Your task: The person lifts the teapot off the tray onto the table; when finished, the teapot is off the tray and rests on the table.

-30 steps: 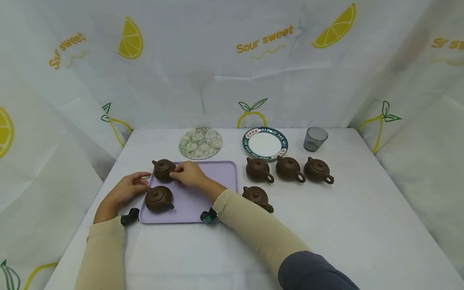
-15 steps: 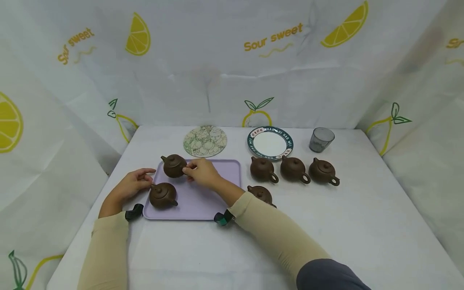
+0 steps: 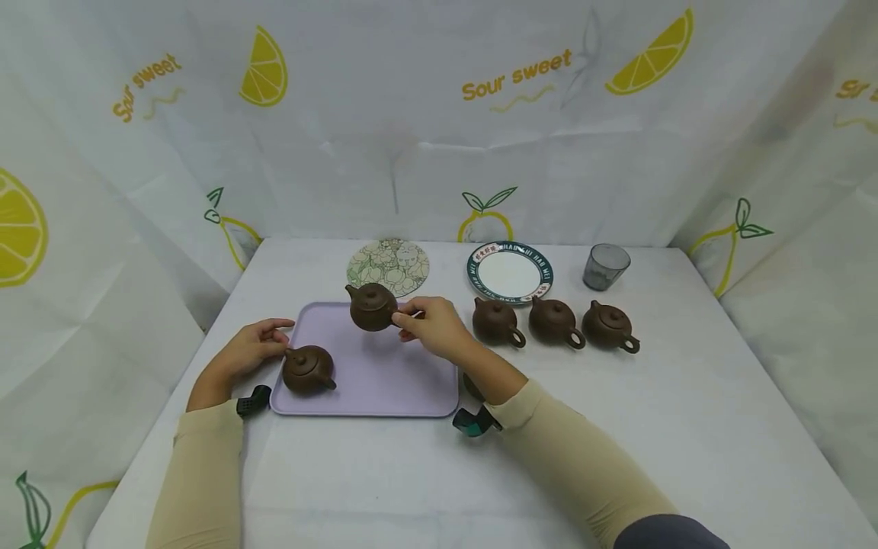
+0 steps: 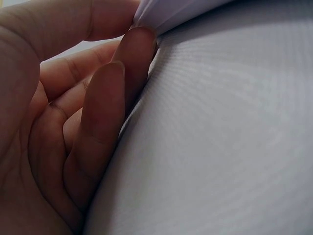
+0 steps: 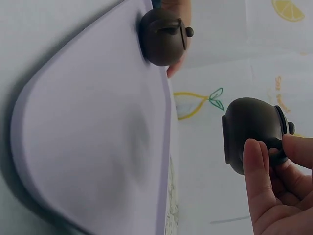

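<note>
My right hand [image 3: 439, 326] pinches the handle of a small dark brown clay teapot [image 3: 373, 306]. This teapot hangs in the air over the back of a lilac tray [image 3: 370, 415]; in the right wrist view the thumb and fingers meet at its handle. A second brown teapot [image 3: 308, 370] stands on the tray's left side, its spout pointing at my left hand [image 3: 243, 354]. That left hand rests at the tray's left edge with loosely bent fingers. Seen from the left wrist, the thumb and a fingertip touch the tray rim [image 4: 164, 14] while other fingers lie on the white cloth.
Three more brown teapots, [image 3: 495, 322] [image 3: 554, 321] [image 3: 609, 326] stand in a row right of the tray. Another teapot [image 3: 473, 386] is mostly hidden by my right forearm. Behind are a patterned round mat [image 3: 388, 267], a green-rimmed plate [image 3: 510, 273] and a grey glass [image 3: 607, 267].
My right hand has lifted the back teapot off the tray and carried it rightward. The left hand and the front teapot have stayed put; the head view shifted slightly.
</note>
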A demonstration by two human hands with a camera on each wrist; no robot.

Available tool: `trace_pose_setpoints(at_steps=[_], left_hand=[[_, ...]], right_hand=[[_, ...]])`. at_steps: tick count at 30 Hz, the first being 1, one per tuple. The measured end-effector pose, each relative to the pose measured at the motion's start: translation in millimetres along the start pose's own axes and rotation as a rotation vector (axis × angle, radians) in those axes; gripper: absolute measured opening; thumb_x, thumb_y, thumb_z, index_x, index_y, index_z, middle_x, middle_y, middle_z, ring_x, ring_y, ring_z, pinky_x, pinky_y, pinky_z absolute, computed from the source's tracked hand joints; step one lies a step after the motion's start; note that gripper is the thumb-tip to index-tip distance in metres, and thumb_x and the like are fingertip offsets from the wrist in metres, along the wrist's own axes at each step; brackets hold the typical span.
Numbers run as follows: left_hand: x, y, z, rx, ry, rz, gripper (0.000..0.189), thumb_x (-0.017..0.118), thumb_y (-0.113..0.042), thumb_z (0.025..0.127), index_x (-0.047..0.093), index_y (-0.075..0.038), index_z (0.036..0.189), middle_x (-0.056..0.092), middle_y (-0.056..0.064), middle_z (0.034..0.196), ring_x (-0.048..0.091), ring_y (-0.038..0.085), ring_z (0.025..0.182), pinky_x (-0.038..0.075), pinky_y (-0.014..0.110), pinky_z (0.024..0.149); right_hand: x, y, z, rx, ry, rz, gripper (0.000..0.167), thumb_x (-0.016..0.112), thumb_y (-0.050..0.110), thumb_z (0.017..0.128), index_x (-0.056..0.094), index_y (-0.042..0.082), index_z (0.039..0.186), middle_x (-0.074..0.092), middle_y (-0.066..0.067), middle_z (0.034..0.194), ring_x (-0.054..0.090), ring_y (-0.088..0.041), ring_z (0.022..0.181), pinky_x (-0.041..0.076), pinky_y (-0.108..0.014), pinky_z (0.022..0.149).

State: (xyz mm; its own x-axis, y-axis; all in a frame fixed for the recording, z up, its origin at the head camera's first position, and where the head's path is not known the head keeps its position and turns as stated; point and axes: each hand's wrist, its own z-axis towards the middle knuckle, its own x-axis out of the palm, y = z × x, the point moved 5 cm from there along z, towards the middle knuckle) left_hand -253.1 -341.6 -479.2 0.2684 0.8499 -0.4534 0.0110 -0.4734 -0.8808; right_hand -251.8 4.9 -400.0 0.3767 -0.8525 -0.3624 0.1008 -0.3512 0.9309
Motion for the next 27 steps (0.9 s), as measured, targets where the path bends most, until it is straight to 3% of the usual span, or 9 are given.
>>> trace_pose_setpoints(at_steps=[13, 22, 27], left_hand=[[-3.4, 0.0, -1.9, -0.002, 0.005, 0.017, 0.052, 0.063, -0.002, 0.088, 0.046, 0.007, 0.136, 0.061, 0.008, 0.092, 0.056, 0.008, 0.078, 0.047, 0.022, 0.068], [-0.9, -12.4, -4.7, -0.026, 0.022, 0.013, 0.049, 0.060, 0.002, 0.089, 0.045, 0.010, 0.136, 0.061, 0.009, 0.092, 0.056, 0.009, 0.076, 0.046, 0.023, 0.066], [-3.3, -8.2, -4.6, -0.034, 0.007, 0.028, 0.051, 0.061, -0.001, 0.089, 0.046, 0.007, 0.137, 0.061, 0.008, 0.094, 0.055, 0.008, 0.079, 0.045, 0.022, 0.069]], right_hand=[[-62.5, -29.3, -53.6, 0.045, -0.115, 0.023, 0.019, 0.067, 0.016, 0.093, 0.069, 0.001, 0.103, 0.068, -0.021, 0.096, 0.069, -0.022, 0.077, 0.055, -0.035, 0.074], [-114.6, -52.7, -93.9, 0.044, -0.168, -0.060, 0.024, 0.064, 0.019, 0.095, 0.067, -0.002, 0.107, 0.068, -0.018, 0.094, 0.070, -0.023, 0.081, 0.055, -0.038, 0.078], [-135.9, -61.5, -112.3, 0.066, -0.192, -0.090, 0.025, 0.065, 0.020, 0.095, 0.067, -0.002, 0.108, 0.068, -0.021, 0.098, 0.070, -0.023, 0.081, 0.055, -0.037, 0.078]])
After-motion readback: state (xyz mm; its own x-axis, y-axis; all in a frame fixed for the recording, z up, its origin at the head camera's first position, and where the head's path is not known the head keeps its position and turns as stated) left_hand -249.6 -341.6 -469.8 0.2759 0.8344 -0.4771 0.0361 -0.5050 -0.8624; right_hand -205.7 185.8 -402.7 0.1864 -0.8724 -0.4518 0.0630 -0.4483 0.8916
